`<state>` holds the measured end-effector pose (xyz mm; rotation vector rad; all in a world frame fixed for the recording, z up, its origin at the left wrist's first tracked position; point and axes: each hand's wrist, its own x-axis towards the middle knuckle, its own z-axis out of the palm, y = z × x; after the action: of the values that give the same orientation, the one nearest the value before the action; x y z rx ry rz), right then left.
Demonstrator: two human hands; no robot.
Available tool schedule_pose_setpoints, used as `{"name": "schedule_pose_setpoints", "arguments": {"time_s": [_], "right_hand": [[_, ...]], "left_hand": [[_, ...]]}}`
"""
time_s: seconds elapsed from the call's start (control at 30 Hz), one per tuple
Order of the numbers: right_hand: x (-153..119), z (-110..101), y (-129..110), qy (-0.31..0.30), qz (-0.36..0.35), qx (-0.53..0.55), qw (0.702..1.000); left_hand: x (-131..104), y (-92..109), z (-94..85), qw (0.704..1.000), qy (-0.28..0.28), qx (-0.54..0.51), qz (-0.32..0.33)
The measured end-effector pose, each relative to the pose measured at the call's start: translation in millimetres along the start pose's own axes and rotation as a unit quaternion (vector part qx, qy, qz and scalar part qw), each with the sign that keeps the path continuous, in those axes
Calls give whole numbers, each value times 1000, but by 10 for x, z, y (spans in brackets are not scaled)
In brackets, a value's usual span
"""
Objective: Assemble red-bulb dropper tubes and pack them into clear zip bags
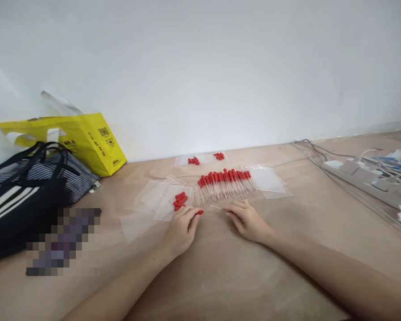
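Observation:
My left hand [183, 227] is closed, its fingertips pinching a red rubber bulb [199, 212]. Between the fingers of my right hand [247, 220] is a thin clear dropper tube [216, 207], its free end pointing left toward the bulb, with a gap between the two. Just beyond both hands lies a row of assembled droppers [225, 183], clear tubes with red bulbs at their far ends. A few bare tubes [198, 196] lie at the row's left end. Several loose red bulbs [180, 199] rest on a clear zip bag [163, 207] beside my left hand.
More zip bags [265, 179] lie right of the row. Against the wall, another bag [205, 159] has red bulbs on it. A yellow bag [100, 142] and a black striped bag [26, 200] stand at left. A power strip [364, 180] with cables occupies the right.

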<state>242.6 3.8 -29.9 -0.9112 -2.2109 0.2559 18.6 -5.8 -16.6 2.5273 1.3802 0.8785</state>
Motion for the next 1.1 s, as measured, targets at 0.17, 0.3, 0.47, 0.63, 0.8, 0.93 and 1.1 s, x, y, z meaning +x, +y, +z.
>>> {"name": "schedule_pose_setpoints", "arguments": {"time_s": [0.17, 0.3, 0.47, 0.63, 0.8, 0.93, 1.1], "right_hand": [[-5, 24, -50, -28, -1, -7, 1000], [6, 48, -54, -42, -16, -9, 999], [7, 76, -60, -47, -37, -22, 998], [16, 107, -80, -30, -61, -36, 997], [62, 93, -75, -24, -106, -71, 992], [89, 74, -52, -4, -151, -131, 980], [83, 88, -66, 25, -176, -165, 970]], "left_hand": [[-3, 39, 31, 1000, -9, 5, -4], [-2, 47, 15, 1000, -15, 18, -1], [2, 51, 23, 1000, -5, 5, -14], [3, 47, 17, 1000, 7, -1, -13], [-13, 49, 6, 1000, 14, 4, 4], [-25, 64, -14, 999, -4, 16, 32], [-29, 103, -25, 997, -6, 41, 72]]}}
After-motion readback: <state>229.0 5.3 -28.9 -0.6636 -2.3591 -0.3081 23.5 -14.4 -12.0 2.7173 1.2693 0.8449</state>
